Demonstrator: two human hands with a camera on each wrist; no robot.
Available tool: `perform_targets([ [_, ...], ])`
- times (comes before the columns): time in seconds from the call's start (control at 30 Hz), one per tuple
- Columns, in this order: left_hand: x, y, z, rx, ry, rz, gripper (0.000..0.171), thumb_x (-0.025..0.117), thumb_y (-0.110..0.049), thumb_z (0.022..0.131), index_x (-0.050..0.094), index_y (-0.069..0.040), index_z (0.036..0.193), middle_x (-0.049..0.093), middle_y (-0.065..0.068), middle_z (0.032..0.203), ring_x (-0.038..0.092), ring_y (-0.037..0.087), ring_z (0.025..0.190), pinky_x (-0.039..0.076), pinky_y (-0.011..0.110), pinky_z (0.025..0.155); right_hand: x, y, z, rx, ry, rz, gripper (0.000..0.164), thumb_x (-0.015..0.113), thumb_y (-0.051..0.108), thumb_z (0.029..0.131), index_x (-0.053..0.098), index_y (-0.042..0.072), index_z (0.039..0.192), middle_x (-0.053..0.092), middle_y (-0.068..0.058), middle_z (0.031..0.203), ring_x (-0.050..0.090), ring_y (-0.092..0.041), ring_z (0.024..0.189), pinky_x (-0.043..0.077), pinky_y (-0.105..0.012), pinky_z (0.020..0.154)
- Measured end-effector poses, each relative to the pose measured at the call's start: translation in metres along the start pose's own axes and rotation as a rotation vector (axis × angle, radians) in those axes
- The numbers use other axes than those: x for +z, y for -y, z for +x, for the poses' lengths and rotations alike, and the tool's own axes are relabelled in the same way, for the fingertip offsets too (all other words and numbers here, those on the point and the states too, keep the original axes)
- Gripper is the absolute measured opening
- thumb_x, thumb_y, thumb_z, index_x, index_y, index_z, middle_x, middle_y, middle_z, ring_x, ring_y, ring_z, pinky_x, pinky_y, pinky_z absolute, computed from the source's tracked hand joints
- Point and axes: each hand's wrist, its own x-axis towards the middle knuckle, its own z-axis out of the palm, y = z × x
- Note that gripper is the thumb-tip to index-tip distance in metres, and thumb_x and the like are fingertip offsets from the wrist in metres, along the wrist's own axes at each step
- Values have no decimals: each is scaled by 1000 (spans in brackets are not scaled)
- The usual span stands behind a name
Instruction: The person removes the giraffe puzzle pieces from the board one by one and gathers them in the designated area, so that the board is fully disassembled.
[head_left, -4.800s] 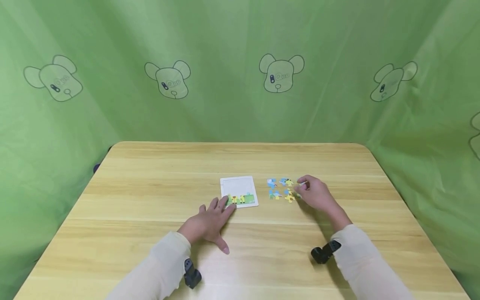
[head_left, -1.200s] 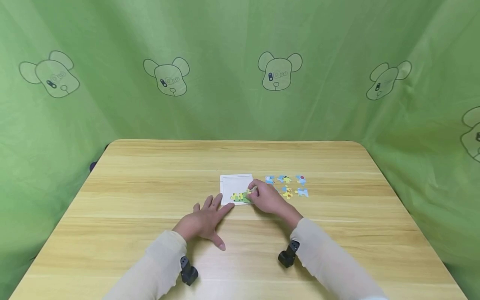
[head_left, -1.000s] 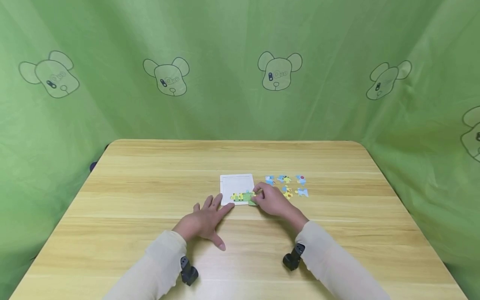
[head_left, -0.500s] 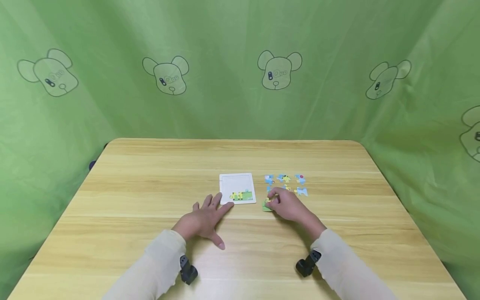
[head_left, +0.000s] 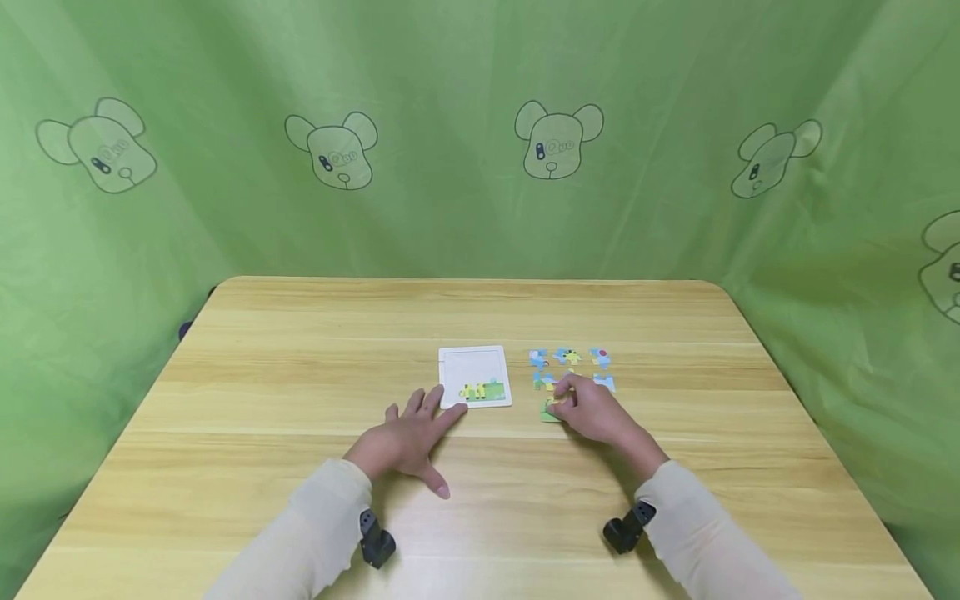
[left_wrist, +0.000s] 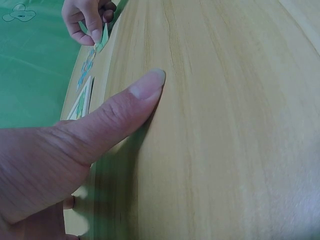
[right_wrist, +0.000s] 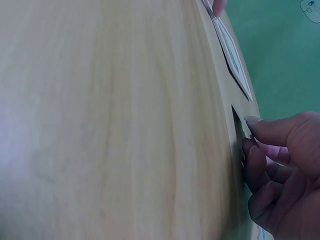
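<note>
My right hand pinches a green jigsaw piece between thumb and fingers, just in front of the loose pieces. In the left wrist view this piece stands tilted under the fingertips. My left hand lies spread, its fingertips at the near left corner of a white puzzle tray. Joined pieces in green and yellow lie along the tray's near side; the left fingers partly cover that corner. In the right wrist view the tray shows beyond the pinching fingers.
Several loose jigsaw pieces lie in rows right of the tray, among them a blue one with a red spot and a yellow one. The right hand hides part of the nearer row. A green curtain hangs behind the wooden table.
My right hand went from the loose pieces to the tray's near right corner, then came back right, off the tray, with the green jigsaw piece still pinched. The left hand has stayed nearly still.
</note>
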Motion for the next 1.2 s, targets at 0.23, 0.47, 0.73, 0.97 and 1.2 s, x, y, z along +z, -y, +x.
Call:
perform_targets([
  [0.23,-1,0,0,3,-3,-4,123,78,-63,53,12,-31,152,-2,13,159,5,41,143,14,66,108,1,-1,1,-3,-5,-30,24,67,19,86,58,2,101,56,-4,74,48,-15,63,40,-27,56],
  [0.47,0,1,1,4,-6,-5,124,79,-62,53,11,-31,152,-3,14,159,4,41,143,14,66,108,0,1,2,-5,-7,-46,24,66,18,86,57,2,101,55,-4,73,48,-15,63,40,-27,57],
  [0.73,1,2,1,-3,7,-14,124,78,-63,53,10,-33,152,-4,12,159,3,40,144,13,65,109,3,9,6,-30,-28,-19,26,68,19,86,58,2,103,56,-3,74,47,-14,61,41,-27,56],
  [0.97,0,1,0,-6,2,-14,123,78,-63,53,12,-32,152,-2,13,159,4,39,144,14,65,109,12,33,15,-97,-21,9,30,70,17,84,59,2,107,56,-2,81,50,-14,70,45,-26,63],
  [1.2,1,1,1,0,1,-1,124,77,-65,52,11,-32,152,-2,14,159,5,41,143,15,66,108,22,55,24,-172,-2,-25,32,70,15,83,62,0,111,56,-2,84,51,-16,78,46,-30,72],
])
